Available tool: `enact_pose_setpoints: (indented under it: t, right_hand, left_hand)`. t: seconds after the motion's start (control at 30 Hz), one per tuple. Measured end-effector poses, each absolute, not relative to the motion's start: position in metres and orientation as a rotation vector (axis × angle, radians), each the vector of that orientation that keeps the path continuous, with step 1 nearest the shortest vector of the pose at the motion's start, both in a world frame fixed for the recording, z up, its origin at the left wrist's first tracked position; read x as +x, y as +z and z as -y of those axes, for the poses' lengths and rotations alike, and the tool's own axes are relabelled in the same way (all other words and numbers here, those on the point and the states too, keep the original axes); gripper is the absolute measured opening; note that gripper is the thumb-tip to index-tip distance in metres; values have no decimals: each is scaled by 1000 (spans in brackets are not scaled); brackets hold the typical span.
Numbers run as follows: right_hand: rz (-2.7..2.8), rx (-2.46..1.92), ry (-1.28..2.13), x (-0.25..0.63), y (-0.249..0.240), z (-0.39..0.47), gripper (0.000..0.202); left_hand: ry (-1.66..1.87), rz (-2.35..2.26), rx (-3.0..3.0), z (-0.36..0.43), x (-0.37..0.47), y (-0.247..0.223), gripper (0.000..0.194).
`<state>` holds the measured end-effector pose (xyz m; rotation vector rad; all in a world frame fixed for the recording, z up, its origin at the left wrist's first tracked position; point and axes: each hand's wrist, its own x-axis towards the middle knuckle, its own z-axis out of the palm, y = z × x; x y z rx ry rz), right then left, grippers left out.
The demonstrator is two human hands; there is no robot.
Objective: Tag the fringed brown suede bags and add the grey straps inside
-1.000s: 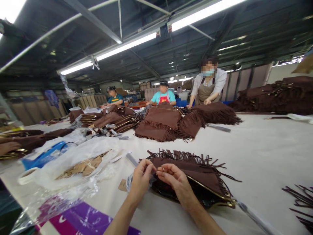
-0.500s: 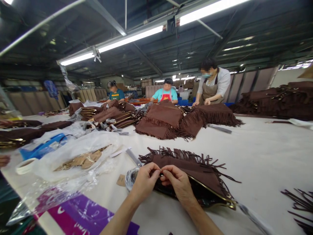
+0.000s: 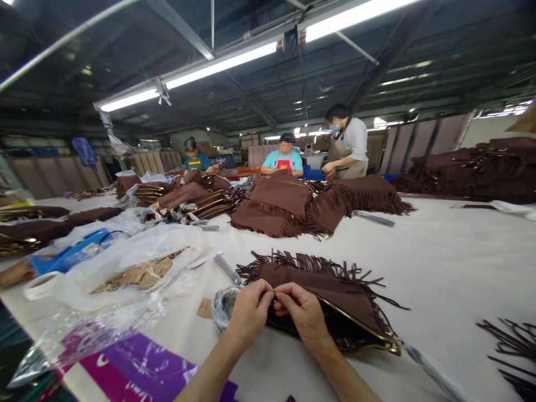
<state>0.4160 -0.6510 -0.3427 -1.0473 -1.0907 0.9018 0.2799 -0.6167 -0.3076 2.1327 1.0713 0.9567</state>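
A brown fringed bag (image 3: pixel 310 283) lies on the white table in front of me, its gold zipper (image 3: pixel 355 319) undone along the near side and its dark lining showing. Both hands meet at the left end of that opening. My left hand (image 3: pixel 251 307) is closed in a pinch, and my right hand (image 3: pixel 299 310) pinches close against it, fingertips nearly touching. What sits between the fingers is too small and covered to name. Beside my left wrist is a wrapped coil (image 3: pixel 221 306) in clear plastic, with a brown paper tag (image 3: pixel 205 308) next to it.
Piled fringed bags (image 3: pixel 280 204) stand across the table. At left are a plastic bag of tan tags (image 3: pixel 142 273), a tape roll (image 3: pixel 42 285), a blue tool (image 3: pixel 71 254) and another person's hand (image 3: pixel 19 273). Purple printed plastic (image 3: pixel 142 363) lies near me. Several co-workers stand or sit beyond.
My hands stay pinched at the same spot with hardly any movement. Another person's hand has reached in from the left to the blue tool. The co-worker at the back right has turned leftward.
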Motion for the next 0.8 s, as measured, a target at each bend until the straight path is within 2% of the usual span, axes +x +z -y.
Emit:
enact_pose_setpoints:
  t: [0.1, 0.23, 0.5, 0.63, 0.67, 0.8]
  right_hand:
    - [1275, -1103, 657, 416, -341, 654, 25]
    - [1415, -1115, 388, 416, -340, 655, 21]
    - [1561, -1025, 435, 423, -344, 650, 21]
    - [1436, -1027, 549, 424, -347, 650, 27]
    - [1396, -1033, 580, 423, -347, 650, 30]
    - [1240, -1057, 760, 417, -338, 652, 36]
  left_hand:
    - [940, -1138, 2136, 619, 283, -310, 18]
    - [962, -1182, 2082, 621, 287, -314, 18]
    - [890, -1060, 2002, 612, 278, -310, 18]
    - [1078, -1199, 2324, 604, 243, -298, 33]
    - [1023, -1301, 2416, 602, 232, -297, 36]
    - [428, -1647, 2519, 599, 199, -303, 41]
